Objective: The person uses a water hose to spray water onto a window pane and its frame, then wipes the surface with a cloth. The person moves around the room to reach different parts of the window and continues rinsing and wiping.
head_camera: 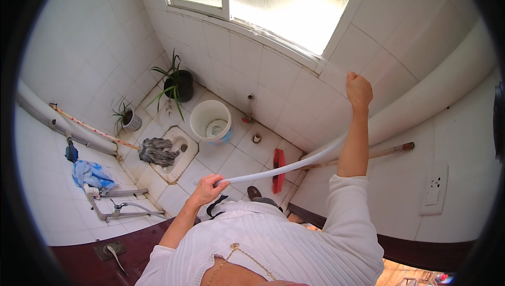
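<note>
My left hand [209,189] is closed around one end of a pale flexible hose or tube [276,171], low in front of my body. The tube curves up to the right and passes behind my right forearm. My right hand [359,89] is raised near the window's lower right corner, its fingers curled; a faint blurred, translucent streak lies between it and the window sill, and what it grips cannot be made out. The window [292,6] is bright. A white bucket [211,120] stands on the tiled floor below.
A grey string mop [159,152] lies over the squat toilet [189,159]. Potted plants [179,85] stand in the corner. A red broom [279,171] leans right, near a thick wall pipe [434,85]. Pipes with a tap [118,207] and a blue cloth [92,173] are at left.
</note>
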The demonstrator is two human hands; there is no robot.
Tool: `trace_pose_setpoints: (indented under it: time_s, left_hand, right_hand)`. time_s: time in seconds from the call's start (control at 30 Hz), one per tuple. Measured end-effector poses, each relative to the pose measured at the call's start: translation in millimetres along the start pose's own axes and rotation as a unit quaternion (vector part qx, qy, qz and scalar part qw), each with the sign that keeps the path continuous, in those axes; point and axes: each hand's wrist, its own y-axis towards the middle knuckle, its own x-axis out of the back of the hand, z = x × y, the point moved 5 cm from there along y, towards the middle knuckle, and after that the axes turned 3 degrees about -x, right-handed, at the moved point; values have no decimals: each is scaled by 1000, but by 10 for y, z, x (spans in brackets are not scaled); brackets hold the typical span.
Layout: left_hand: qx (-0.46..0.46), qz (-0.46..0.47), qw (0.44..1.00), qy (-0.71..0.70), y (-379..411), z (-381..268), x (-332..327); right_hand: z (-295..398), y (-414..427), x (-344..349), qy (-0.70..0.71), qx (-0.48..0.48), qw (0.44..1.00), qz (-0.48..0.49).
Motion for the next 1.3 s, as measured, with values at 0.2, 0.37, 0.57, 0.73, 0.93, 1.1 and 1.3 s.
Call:
trace_pose_setpoints:
  time_s: [0.2,0.37,0.57,0.73,0.93,1.1,1.3]
  left_hand:
    - [9,2,1000,18,213,-38,-164]
    - [31,4,999,26,382,85,-170]
    - [27,21,998,57,516,108,-106]
    - [33,21,998,56,624,166,-84]
    - [64,41,996,49,660,482,-77]
    - [111,66,990,52,812,868,44]
    - [117,101,987,38,1209,1274,225]
  right_hand:
    - [-170,200,-118,-22,14,1000,2]
    - [-103,295,-354,11,27,998,60]
    - [-158,364,-433,21,23,999,42]
    - [36,410,-530,31,55,998,27]
    - [419,439,-712,63,64,994,57]
    - [789,424,-873,78,67,993,55]
    - [1088,431,-1026,66,60,995,53]
